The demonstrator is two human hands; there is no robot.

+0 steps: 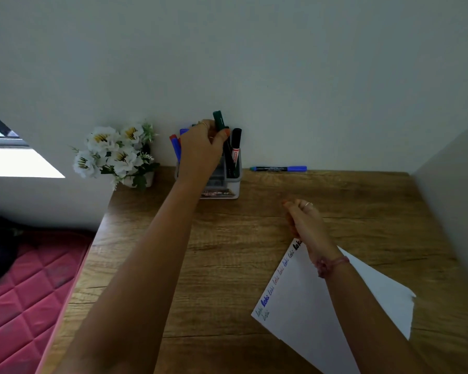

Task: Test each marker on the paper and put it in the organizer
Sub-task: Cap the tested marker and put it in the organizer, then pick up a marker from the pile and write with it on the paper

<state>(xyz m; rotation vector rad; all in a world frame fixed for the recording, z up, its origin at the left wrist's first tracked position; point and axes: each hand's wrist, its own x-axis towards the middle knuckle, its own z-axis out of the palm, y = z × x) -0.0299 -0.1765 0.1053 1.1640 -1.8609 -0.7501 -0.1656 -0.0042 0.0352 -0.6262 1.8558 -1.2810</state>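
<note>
My left hand [203, 147] reaches over the grey organizer [227, 188] at the back of the desk and holds a green marker [220, 120] upright above it. In the organizer stand a black marker [235, 147] and blue and red markers [175, 145]. A blue marker [278, 168] lies flat against the wall to the right. My right hand [305, 225] hovers over the desk with fingers loosely curled and nothing in it, its wrist above the white paper [308, 306], which carries several written test words along its left edge.
A pot of white artificial flowers [114, 153] stands left of the organizer. The wooden desk [227, 265] meets walls at the back and right. A red quilted mattress [25, 292] lies beyond the desk's left edge.
</note>
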